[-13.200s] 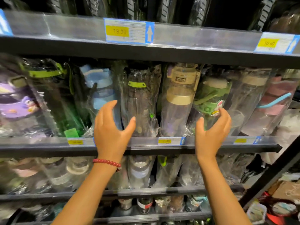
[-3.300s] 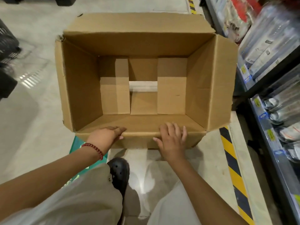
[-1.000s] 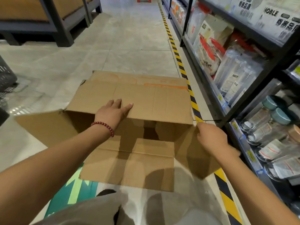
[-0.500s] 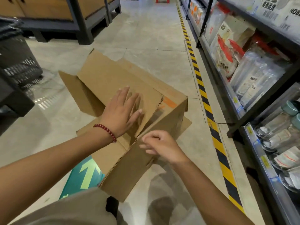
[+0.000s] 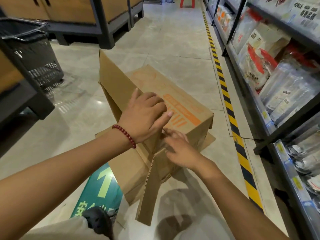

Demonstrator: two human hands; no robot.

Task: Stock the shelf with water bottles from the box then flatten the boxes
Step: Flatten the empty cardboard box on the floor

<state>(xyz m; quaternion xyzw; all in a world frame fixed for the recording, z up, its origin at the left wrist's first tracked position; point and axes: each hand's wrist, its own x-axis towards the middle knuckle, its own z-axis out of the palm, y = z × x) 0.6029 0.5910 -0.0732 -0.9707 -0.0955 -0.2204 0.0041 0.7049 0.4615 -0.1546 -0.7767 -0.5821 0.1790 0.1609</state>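
The brown cardboard box (image 5: 174, 101) lies tipped on the floor with its orange-printed side up. One flap (image 5: 112, 78) stands up on the left and another flap (image 5: 149, 187) hangs toward me. My left hand (image 5: 143, 116), with a red bead bracelet, grips the box's near top edge, fingers bent over it and thumb pointing right. Just below that thumb, my right hand (image 5: 180, 149) reaches to the near face, its fingertips touching the cardboard by the seam. Wrapped water bottles (image 5: 290, 94) fill the shelf on the right.
A black shelf unit (image 5: 259, 108) runs along the right behind a yellow-black floor stripe (image 5: 230, 110). A dark shopping basket (image 5: 34, 54) stands at the left near wooden display stands (image 5: 97, 18). A green floor sticker (image 5: 102, 191) and my black shoe (image 5: 98, 222) lie below the box.
The box has been rolled further, so its orange-printed side now faces up. My left hand moved from the flap to the top edge, and my right hand's fingers have stretched out to the seam.
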